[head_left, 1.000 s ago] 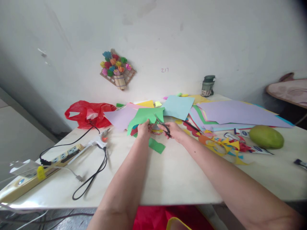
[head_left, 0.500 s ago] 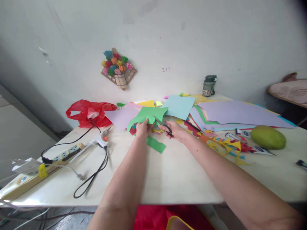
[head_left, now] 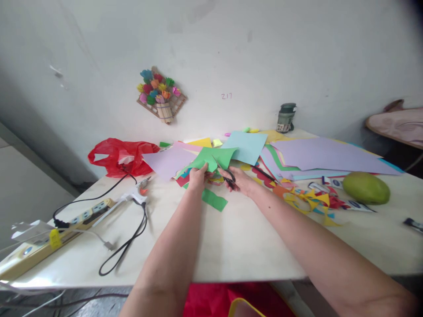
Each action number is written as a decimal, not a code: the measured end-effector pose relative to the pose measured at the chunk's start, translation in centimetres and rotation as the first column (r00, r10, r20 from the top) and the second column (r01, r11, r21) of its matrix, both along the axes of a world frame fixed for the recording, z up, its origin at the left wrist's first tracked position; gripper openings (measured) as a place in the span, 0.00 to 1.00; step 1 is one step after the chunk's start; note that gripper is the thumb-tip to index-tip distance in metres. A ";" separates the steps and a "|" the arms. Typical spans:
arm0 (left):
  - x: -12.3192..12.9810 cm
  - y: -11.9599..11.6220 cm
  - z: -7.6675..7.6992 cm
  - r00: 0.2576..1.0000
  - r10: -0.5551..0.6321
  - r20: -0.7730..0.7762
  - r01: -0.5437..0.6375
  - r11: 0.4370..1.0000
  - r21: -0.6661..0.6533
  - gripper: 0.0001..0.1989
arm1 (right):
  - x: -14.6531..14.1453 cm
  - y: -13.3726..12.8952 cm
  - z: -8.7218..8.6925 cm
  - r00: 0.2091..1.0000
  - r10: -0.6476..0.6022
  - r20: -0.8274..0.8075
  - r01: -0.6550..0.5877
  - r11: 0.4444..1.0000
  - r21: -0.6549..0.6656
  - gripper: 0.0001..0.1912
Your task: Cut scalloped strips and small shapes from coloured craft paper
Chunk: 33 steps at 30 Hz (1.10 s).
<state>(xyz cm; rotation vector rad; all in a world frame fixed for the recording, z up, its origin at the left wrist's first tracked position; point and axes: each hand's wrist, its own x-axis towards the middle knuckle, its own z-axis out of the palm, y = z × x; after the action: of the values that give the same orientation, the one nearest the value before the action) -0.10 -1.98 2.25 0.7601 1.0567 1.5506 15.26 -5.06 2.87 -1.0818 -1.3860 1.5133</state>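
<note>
A sheet of green paper [head_left: 211, 157] is pinched by its near edge in my left hand [head_left: 198, 174], thumb on top. My right hand [head_left: 239, 180] grips black-handled scissors [head_left: 228, 177], whose blades lie at the green paper, to the right of my left thumb. A cut runs into the sheet there. Below the hands, a green paper strip [head_left: 214, 200] rests on the table. Colourful paper pieces [head_left: 183, 177] show under the held sheet, partly hidden by my left hand.
Stacked coloured sheets [head_left: 330, 154] spread to the right, near yellow scraps [head_left: 307, 201], a green mango-like fruit [head_left: 366, 188] and a bottle [head_left: 286, 118]. Leftward are a red plastic bag [head_left: 124, 154], a glue gun [head_left: 140, 193] with its cord and a power strip [head_left: 66, 235].
The green sheet has turned and shifted to the right in my left hand. The scissors have changed angle at its cut. The whole view has shifted slightly.
</note>
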 end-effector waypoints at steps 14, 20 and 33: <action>-0.6 0.5 -0.5 0.999 0.003 -0.035 -0.004 1.000 -0.008 0.10 | 0.2 0.1 -0.1 0.999 -0.023 -0.034 0.024 0.999 0.034 0.21; -0.8 0.5 -0.6 0.998 0.013 -0.056 -0.013 1.000 -0.010 0.12 | 0.3 0.2 0.0 1.000 -0.002 -0.020 0.002 0.999 0.035 0.20; -0.9 0.5 -0.6 0.997 0.065 -0.044 -0.063 0.997 0.037 0.14 | 0.4 0.2 0.1 1.000 0.026 0.014 -0.026 0.999 0.025 0.18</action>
<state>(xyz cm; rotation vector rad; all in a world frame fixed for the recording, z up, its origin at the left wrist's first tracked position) -1.00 -1.47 1.65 0.7959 1.0980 1.6171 15.68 -4.87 3.01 -1.0643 -1.4299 1.5061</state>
